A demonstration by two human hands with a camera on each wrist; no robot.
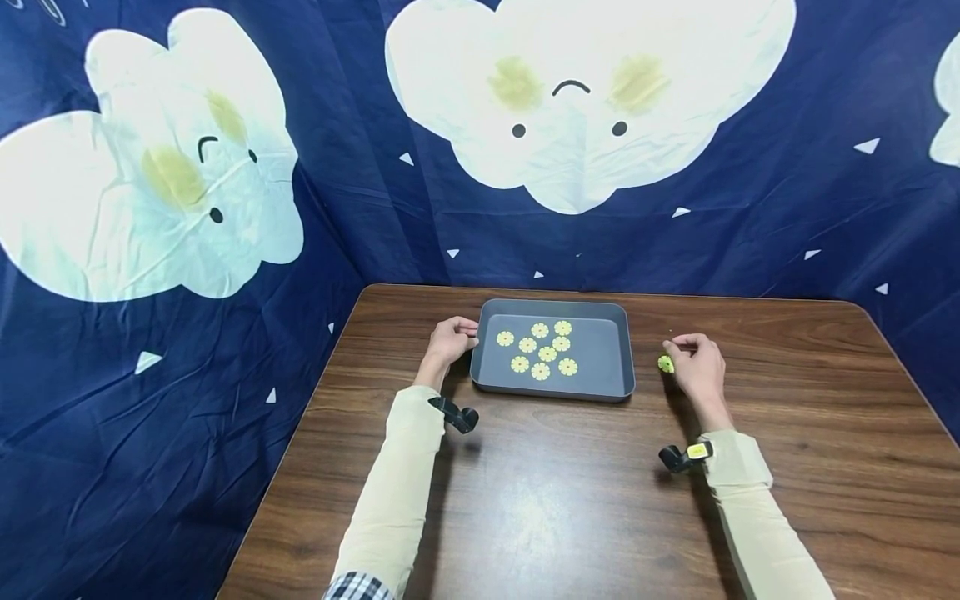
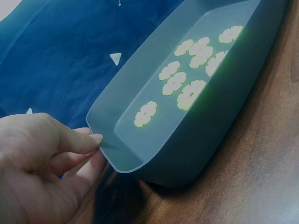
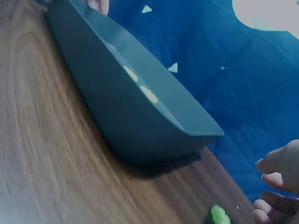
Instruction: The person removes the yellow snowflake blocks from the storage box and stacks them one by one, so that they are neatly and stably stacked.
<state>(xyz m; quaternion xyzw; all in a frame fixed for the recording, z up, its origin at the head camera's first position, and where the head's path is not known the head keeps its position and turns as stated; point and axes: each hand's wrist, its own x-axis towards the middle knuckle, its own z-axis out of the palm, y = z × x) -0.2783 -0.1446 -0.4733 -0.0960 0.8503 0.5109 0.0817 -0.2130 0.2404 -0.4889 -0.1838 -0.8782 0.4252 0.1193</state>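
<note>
A dark grey rectangular tray [image 1: 600,392] rests on the wooden table, with several pale yellow flower-shaped pieces [image 1: 547,354] spread flat inside. At the tray's left end, my left hand [image 1: 450,340] pinches the rim, thumb on the edge and fingers against the outer wall in the left wrist view. To the right of the tray, my right hand [image 1: 699,367] hovers low over the table with nothing in its grasp, fingers loosely bent and thumb apart. Beside its fingers lies a bright green flower-shaped piece [image 3: 219,215] on the wood.
The brown table [image 1: 540,500] ends at a straight far edge just behind the tray. Beyond it hangs a dark blue cloth [image 1: 465,242] with white clouds and small triangles. Black wrist mounts [image 1: 459,414] sit on both sleeved forearms.
</note>
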